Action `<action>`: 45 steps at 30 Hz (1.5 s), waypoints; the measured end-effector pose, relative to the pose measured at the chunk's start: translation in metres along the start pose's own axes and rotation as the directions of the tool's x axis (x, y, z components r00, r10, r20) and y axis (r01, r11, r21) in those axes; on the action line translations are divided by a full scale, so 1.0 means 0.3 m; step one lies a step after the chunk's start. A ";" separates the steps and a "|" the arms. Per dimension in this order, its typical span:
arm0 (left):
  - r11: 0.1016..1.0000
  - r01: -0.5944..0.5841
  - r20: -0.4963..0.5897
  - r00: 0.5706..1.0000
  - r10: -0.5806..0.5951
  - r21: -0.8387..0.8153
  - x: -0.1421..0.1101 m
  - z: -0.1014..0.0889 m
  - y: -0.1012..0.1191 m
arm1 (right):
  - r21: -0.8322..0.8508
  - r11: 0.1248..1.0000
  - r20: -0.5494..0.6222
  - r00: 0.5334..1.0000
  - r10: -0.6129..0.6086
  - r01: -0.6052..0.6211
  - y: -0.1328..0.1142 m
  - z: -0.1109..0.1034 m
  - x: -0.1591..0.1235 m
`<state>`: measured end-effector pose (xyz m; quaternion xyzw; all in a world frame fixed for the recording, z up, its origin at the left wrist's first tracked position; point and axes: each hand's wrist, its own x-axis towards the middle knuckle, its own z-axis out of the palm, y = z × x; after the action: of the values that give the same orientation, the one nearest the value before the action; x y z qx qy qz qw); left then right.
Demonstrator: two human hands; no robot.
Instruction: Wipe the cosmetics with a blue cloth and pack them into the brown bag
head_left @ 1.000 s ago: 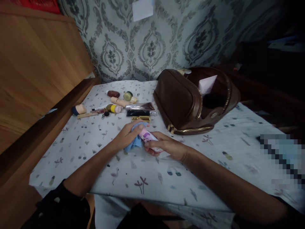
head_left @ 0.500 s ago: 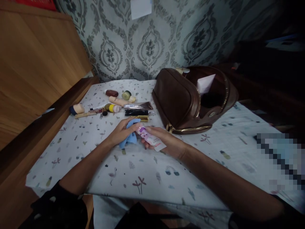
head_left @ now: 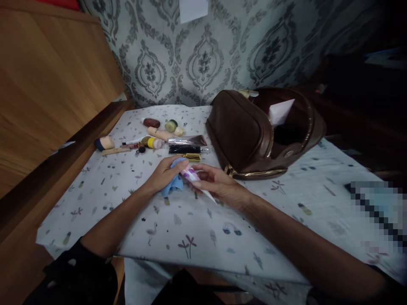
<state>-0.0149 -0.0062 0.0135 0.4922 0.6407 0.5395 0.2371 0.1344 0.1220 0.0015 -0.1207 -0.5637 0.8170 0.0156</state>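
My left hand (head_left: 165,173) is closed around a blue cloth (head_left: 172,186), which wraps one end of a small white and purple squeeze tube (head_left: 192,174). With thumb and fingers, my right hand (head_left: 219,184) grips the same tube by its body, and the flat crimped end points toward me and to the right. Just beyond my hands lie a gold tube (head_left: 192,157), a black tube (head_left: 184,149) and a silver and brown tube (head_left: 187,140).
An open brown zip bag (head_left: 241,131) stands at the right with a pale packet (head_left: 281,112) in it. Further left lie a brush (head_left: 106,143), a yellow-banded bottle (head_left: 152,142), a green round container (head_left: 171,125) and a brown bottle (head_left: 151,123). A wooden panel (head_left: 57,84) borders the left side.
The tube has turned about its length in my right hand, so its flat end now shows edge-on. My right fingers have shifted their grip. The view has moved slightly.
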 end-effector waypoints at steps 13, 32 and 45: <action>0.970 0.114 0.033 0.993 -0.110 -0.214 -0.006 -0.013 0.022 | 0.181 0.983 0.000 0.999 0.036 -0.035 -0.034 0.013 -0.016; 0.957 0.166 0.102 0.984 -0.146 -0.237 -0.007 -0.008 0.010 | 0.213 0.975 0.024 0.998 0.058 -0.062 -0.004 0.009 -0.009; 0.970 0.147 0.126 0.984 -0.124 -0.194 -0.009 -0.015 0.028 | 0.278 0.951 0.122 0.987 0.105 -0.135 -0.001 0.010 -0.008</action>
<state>-0.0143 -0.0113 0.0221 0.4502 0.6000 0.5559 0.3582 0.1360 0.1190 0.0031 -0.1080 -0.4316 0.8944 -0.0466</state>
